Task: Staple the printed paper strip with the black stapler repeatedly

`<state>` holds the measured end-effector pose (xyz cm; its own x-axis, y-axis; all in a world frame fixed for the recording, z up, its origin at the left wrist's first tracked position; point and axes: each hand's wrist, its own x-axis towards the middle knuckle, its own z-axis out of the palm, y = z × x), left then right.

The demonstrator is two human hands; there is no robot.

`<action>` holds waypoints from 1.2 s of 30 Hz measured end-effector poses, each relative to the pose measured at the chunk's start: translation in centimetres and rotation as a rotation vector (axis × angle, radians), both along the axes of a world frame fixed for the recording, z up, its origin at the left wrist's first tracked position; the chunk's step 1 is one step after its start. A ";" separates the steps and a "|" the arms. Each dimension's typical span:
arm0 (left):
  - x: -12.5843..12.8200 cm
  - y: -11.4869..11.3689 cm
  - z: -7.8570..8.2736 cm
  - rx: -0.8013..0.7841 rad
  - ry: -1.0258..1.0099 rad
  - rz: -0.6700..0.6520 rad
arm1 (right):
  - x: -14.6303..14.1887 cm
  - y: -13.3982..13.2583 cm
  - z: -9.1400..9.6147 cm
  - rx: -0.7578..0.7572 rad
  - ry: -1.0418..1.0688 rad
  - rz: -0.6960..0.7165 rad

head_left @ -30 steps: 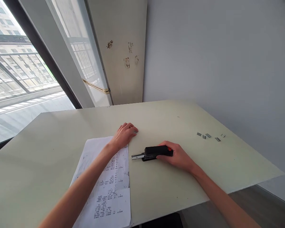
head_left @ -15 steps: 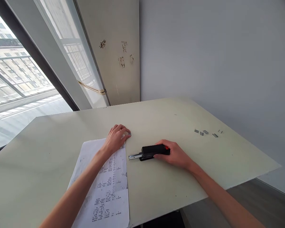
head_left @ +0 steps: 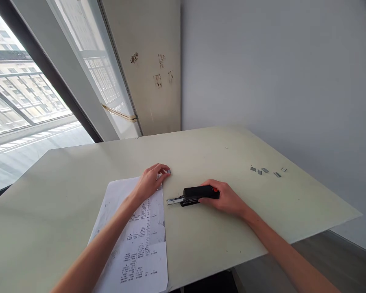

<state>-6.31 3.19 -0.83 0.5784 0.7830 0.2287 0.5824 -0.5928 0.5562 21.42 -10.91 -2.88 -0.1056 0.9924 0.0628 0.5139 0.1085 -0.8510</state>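
Observation:
My left hand (head_left: 152, 177) rests over the top of a printed sheet of paper (head_left: 140, 260). Between its thumb and fingers it pinches a small grey strip of staples (head_left: 168, 172). My right hand (head_left: 224, 196) is wrapped around the rear of a black stapler (head_left: 198, 192) with a red mark. The stapler lies on its base on the table, pointing left, with its metal staple channel (head_left: 175, 200) sticking out in front. That channel's tip is just right of the paper's edge. Part of the paper is hidden under my left forearm.
Several small grey staple strips (head_left: 264, 170) lie scattered on the pale table (head_left: 210, 154) at the right. A plain wall (head_left: 277, 73) borders the table's far right side. At the back left stand a stained cabinet panel (head_left: 149, 97) and a window.
My left fingers have shifted slightly and closed more into a pinch around the staple strip, which shows more clearly. My right hand and the stapler look unmoved apart from a small shift of the view.

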 end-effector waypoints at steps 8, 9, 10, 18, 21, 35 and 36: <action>-0.2 -2.5 2.0 -0.375 -0.271 0.058 | 0.1 0.0 -0.1 -0.009 0.006 0.006; -0.3 -2.9 2.2 -0.433 -0.286 0.067 | 0.1 0.0 -0.2 -0.011 0.005 0.004; -0.4 -3.3 2.4 -0.484 -0.295 0.078 | 0.1 0.0 -0.2 -0.011 0.002 0.002; -1.1 -5.2 3.3 -0.793 -0.491 0.023 | -0.1 -0.2 -0.1 0.000 -0.022 -0.006; -1.4 -5.6 3.6 -0.795 -0.495 0.042 | 0.0 -0.2 -0.2 -0.003 -0.015 -0.001; -2.0 -7.6 3.8 -0.698 -0.131 -0.054 | 0.1 -0.2 -0.4 0.005 -0.012 0.013; -1.9 -7.7 3.9 -0.695 -0.117 -0.048 | 0.2 -0.2 -0.3 0.004 -0.011 0.010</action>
